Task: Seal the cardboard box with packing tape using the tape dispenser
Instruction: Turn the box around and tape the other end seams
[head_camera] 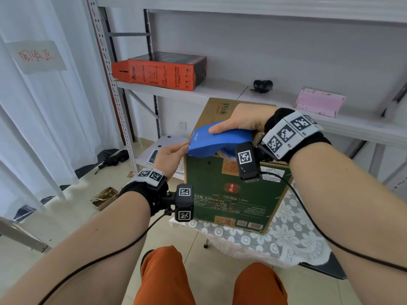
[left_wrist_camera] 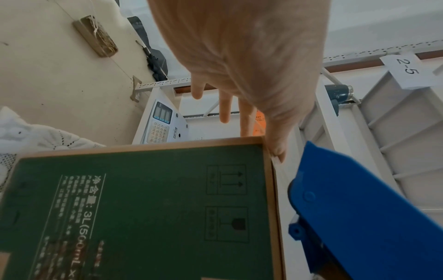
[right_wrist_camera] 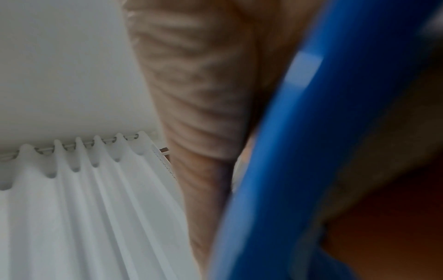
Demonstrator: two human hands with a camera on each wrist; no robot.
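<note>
Matt blue plastic tape dispenser (head_camera: 211, 142), printed cardboard box (head_camera: 233, 194).

This looks like a storeroom or small packing area. White slotted-steel shelving racks (head_camera: 105, 69) line the wall, one upright tagged with a paper label reading "2-5" (left_wrist_camera: 407, 71). The shelves carry an orange and black carton (head_camera: 158, 71) and a white electronic weighing scale with a keypad (left_wrist_camera: 163, 123). A handwritten paper sign (head_camera: 36, 56) hangs on the white curtain (head_camera: 44, 128) over the tiled floor (head_camera: 209, 256).
</note>
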